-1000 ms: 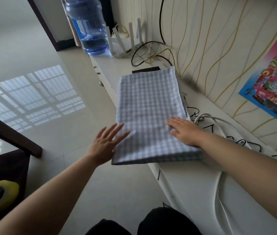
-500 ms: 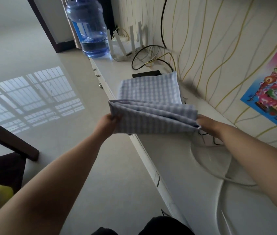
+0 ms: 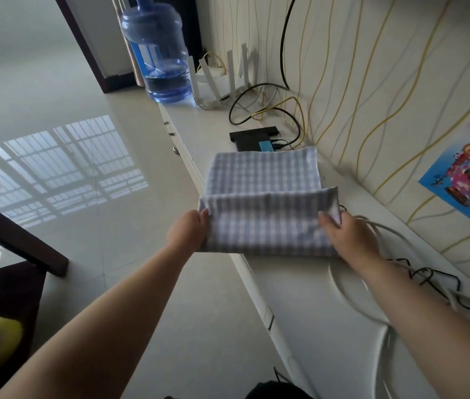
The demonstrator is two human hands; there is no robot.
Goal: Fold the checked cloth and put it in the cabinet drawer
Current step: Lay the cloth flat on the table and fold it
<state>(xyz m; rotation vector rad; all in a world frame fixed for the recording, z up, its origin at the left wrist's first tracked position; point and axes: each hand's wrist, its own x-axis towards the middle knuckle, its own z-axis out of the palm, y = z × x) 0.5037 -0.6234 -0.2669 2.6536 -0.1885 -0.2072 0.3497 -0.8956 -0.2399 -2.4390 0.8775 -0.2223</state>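
Observation:
The blue-and-white checked cloth (image 3: 265, 203) lies on the long white cabinet top (image 3: 308, 306), its near half folded over onto the far half. My left hand (image 3: 189, 230) grips the folded part's left edge. At the right corner of the fold, my right hand (image 3: 349, 236) pinches the cloth between thumb and fingers. The folded edge sits partway across the cloth, so a strip of the lower layer shows beyond it. Drawer fronts with small handles (image 3: 167, 128) run along the cabinet's left face, all closed as far as I can see.
A black box (image 3: 254, 136) with cables sits just beyond the cloth. A white router (image 3: 222, 79) and a blue water bottle (image 3: 159, 53) stand at the far end. White and black cords (image 3: 400, 272) trail beside my right hand. A dark chair (image 3: 1, 254) stands on the left.
Both hands went from resting flat on the spread cloth to gripping its near edge, lifting it and carrying it away from me, folding it over the far half.

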